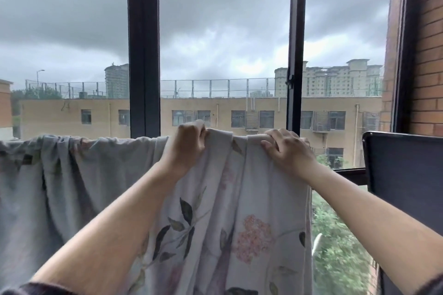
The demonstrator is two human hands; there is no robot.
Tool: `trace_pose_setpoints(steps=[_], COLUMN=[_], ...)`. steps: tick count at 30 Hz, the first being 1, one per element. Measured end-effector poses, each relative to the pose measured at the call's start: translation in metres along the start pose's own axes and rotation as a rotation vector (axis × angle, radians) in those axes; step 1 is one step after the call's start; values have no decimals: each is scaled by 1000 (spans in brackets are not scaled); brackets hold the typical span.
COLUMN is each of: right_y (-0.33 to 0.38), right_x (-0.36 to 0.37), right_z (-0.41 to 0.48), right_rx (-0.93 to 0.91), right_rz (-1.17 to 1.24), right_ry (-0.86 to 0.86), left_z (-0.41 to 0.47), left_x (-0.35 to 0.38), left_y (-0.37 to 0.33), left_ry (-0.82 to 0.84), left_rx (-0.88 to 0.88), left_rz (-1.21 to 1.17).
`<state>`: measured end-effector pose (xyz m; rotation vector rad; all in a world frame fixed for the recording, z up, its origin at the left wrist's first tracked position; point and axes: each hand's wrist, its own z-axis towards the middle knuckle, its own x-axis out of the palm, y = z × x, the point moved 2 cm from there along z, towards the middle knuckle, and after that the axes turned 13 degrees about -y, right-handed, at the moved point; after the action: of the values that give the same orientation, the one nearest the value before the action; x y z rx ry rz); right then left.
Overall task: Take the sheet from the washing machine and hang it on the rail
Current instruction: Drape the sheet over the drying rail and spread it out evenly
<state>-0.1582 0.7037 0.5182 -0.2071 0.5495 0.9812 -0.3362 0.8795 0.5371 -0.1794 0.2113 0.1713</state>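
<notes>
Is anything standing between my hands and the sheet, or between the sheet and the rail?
Nothing visible does. The left hand and right hand grip the sheet at its top fold, where it drapes over the rail, itself hidden under the fabric.

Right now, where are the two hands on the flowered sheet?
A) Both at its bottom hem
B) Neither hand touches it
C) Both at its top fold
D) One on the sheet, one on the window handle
C: the left hand grips a bunch of the sheet at its top fold, and the right hand curls its fingers over the same fold further right.
</notes>
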Motion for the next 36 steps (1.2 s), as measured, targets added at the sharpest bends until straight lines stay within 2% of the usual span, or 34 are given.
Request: trace_pose_setpoints(steps=[6,13,15,19,22,28,36], right_y=[1,0,3,8,9,11,28], right_x=[-2,-7,-7,-7,-10,-12,-6], right_z=[-3,-5,-8,-10,-13,-14,-18], right_rx=[69,82,69,77,94,119,113], right_rz=[-17,44,51,43,29,-15,-12], right_ry=[60,24,8,15,17,17,-21], left_z=[0,-1,0,-9,-19,-9,-21], left_x=[-28,-66,-67,-53,-41,-55,-87], left_y=[41,79,77,51,34,69,100], left_ry=[-136,-152,-172,-118,-53,-55,-143], left_rx=[-135,-324,-294,-45,73,13,-87], left_rz=[201,388,332,111,122,194,265])
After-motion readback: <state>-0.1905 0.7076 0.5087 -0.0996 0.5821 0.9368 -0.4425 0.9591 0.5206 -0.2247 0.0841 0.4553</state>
